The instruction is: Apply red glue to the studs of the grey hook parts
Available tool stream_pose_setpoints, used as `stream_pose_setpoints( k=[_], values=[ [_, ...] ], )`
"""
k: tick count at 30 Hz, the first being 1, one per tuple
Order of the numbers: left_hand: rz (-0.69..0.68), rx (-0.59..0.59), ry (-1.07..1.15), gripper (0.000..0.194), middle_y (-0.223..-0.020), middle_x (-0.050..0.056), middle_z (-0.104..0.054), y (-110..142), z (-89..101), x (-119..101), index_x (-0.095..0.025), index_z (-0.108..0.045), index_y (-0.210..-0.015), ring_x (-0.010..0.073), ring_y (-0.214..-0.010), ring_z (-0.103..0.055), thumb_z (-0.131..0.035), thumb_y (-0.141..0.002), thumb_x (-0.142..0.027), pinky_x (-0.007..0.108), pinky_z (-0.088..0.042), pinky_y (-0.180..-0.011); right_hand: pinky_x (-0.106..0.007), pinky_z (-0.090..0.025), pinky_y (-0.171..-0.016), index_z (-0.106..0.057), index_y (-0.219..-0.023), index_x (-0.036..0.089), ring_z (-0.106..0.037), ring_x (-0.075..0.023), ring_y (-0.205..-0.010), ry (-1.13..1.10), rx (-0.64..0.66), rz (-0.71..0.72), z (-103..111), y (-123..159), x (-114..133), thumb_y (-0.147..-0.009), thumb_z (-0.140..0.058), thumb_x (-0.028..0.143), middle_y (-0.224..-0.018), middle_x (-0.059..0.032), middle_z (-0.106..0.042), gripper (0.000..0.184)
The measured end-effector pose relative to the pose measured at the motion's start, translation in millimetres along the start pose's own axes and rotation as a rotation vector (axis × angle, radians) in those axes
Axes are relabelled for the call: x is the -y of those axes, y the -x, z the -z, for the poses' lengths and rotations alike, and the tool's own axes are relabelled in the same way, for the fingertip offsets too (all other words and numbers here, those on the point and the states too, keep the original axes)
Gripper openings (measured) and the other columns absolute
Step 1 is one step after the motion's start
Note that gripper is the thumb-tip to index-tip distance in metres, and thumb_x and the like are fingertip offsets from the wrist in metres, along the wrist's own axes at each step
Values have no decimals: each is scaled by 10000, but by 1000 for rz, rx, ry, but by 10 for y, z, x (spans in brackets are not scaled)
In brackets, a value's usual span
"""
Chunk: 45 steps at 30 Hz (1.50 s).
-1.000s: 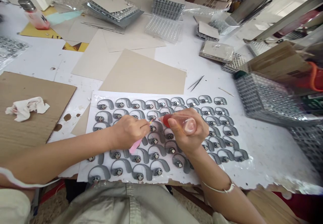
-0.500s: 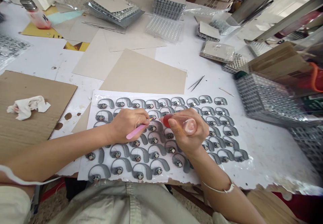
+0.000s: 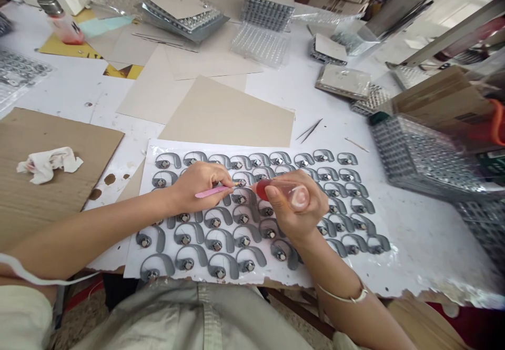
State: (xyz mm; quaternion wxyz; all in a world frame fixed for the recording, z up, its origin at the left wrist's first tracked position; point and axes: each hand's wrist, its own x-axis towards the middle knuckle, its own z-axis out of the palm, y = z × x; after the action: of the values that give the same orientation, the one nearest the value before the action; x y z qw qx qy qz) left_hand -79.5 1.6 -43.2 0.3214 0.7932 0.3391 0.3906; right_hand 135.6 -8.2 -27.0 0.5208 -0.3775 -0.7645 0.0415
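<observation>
Rows of grey hook-shaped parts (image 3: 223,216), each with a small round metallic piece and fine wires, lie on a white sheet (image 3: 132,266) before me. They look like ear-hook earphone halves. My left hand (image 3: 203,184) pinches a thin pink tool (image 3: 213,191), perhaps tweezers, its tip at one part in an upper middle row. My right hand (image 3: 300,208) is wrapped round a small squeeze bottle (image 3: 286,192) with red liquid, tilted so its nozzle points left, close to that same part. Whether the nozzle touches it I cannot tell.
Beige card sheets (image 3: 232,113) lie beyond the parts. Dark tweezers (image 3: 311,130) and a thin stick (image 3: 356,145) rest to their right. Stacked trays (image 3: 418,155) stand at right. On the left are cardboard (image 3: 59,202), a crumpled tissue (image 3: 49,165) and a capped bottle (image 3: 61,21).
My left hand has tilted the pink tool flatter, raising its rear end. The right hand keeps the bottle in nearly the same place. The whole view has shifted slightly.
</observation>
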Motion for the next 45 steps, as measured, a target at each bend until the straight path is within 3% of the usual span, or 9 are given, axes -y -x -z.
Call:
stream_pose_setpoints(
  k=[22,45],
  values=[
    [134,8,72,28,-801,40,-718,-1,19,70,-159,-705,-744,135,-709,-667,-698,-766,-175,229,-531,-646,-293,-457,-543,-619,-762,178,-548,-133,-590,-94,3,-61,-7,50,-14,-772,-689,138,-674,-10,-623,82],
    [101,1,93,31,-787,36,-719,-7,1,99,-163,-700,-734,138,-719,-669,-693,-763,-154,231,-529,-650,-289,-456,-558,-620,-776,179,-549,-129,-607,-78,9,-61,-25,46,-3,-793,-675,169,-691,-10,-615,59]
  ],
)
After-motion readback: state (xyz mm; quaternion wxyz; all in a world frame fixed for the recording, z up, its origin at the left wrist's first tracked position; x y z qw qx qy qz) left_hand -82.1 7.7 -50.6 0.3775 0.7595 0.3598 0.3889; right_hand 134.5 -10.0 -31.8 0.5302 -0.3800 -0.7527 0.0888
